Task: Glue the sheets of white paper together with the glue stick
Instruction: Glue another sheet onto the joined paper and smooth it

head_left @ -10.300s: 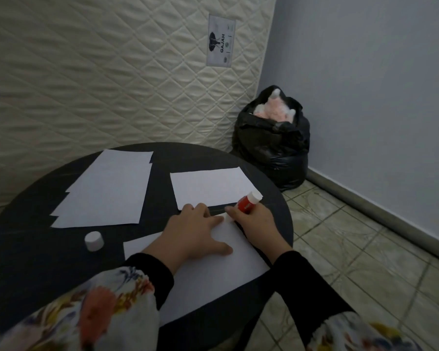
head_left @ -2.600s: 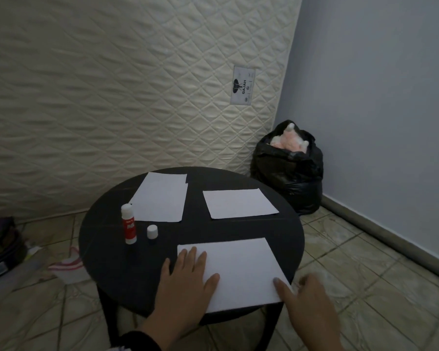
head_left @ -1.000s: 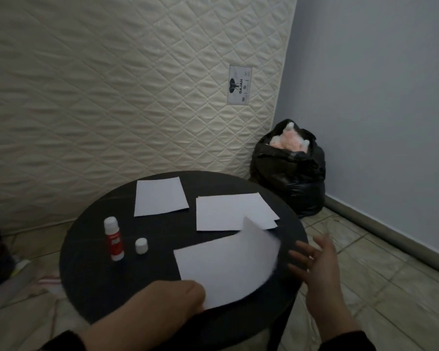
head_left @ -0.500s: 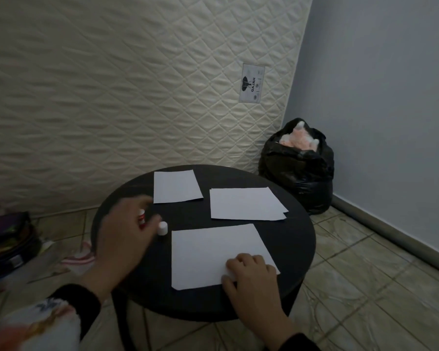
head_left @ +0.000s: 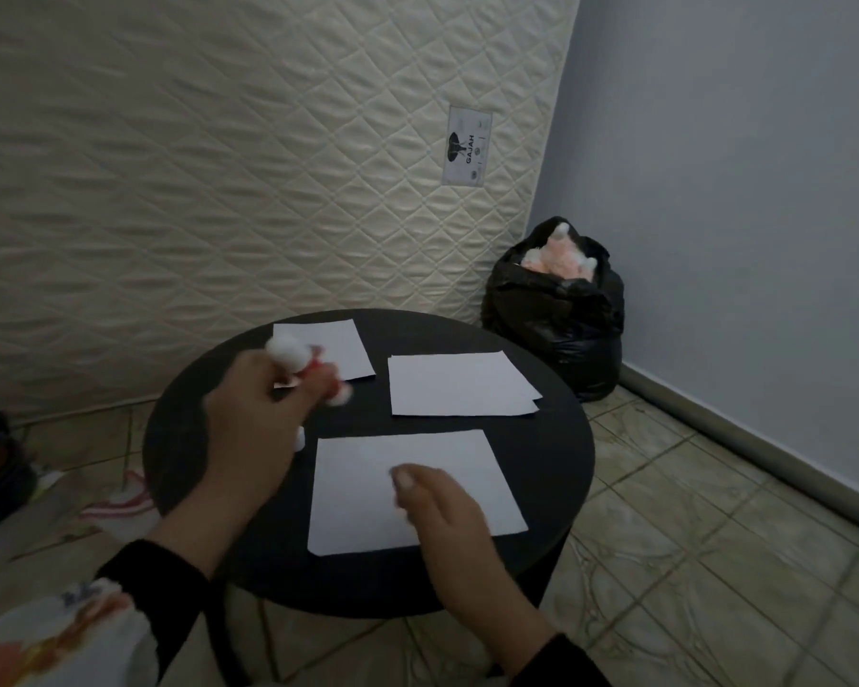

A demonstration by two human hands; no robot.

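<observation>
On the round black table point(head_left: 556, 468), the left hand point(head_left: 254, 428) is gripping the glue stick point(head_left: 298, 364) while the right hand point(head_left: 442, 513), loosely curled and empty, is steadying the nearest sheet point(head_left: 363, 493) for gluing.

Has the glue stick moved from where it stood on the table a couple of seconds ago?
Yes. The glue stick is off the round table, lifted in the left hand, above its loose cap.

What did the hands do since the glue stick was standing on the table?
The left hand picked the glue stick up off the round table. The right hand stays on the near sheet. The far stack, the far-left sheet and the cap stayed put.
</observation>
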